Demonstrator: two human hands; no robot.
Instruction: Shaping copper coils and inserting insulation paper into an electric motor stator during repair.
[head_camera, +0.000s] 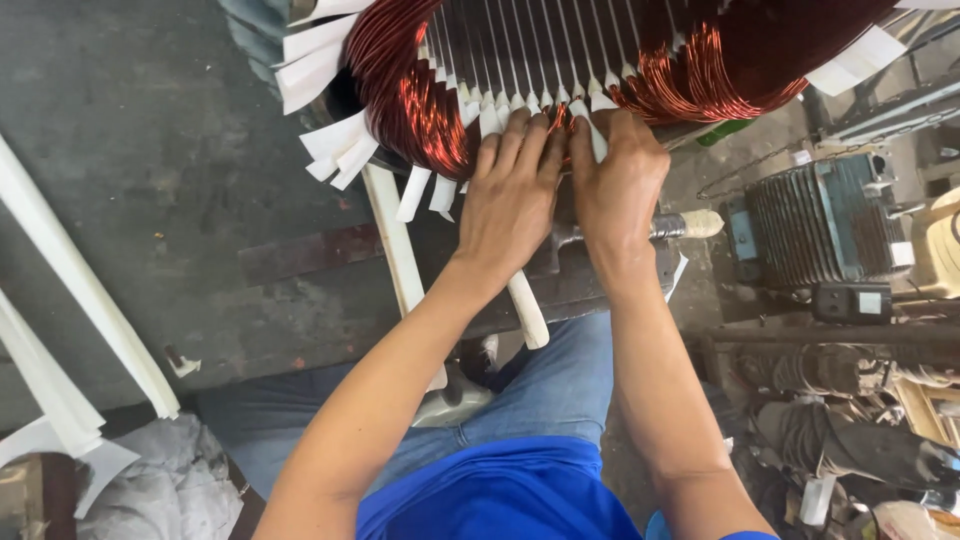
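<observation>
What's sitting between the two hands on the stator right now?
In the head view, a bundle of copper winding wire shows in the narrow gap between the left hand and right hand, flanked by white insulation paper strips.

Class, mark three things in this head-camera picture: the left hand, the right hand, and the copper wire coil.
left hand (510, 200), head view, back of hand
right hand (618, 185), head view, back of hand
copper wire coil (415, 100), head view, left loop

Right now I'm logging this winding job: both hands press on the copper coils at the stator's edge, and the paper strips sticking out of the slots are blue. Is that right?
Not quite: the paper strips are white, not blue, as the head view shows. The rest holds: the left hand and right hand press on the copper coils at the stator's edge.
</observation>
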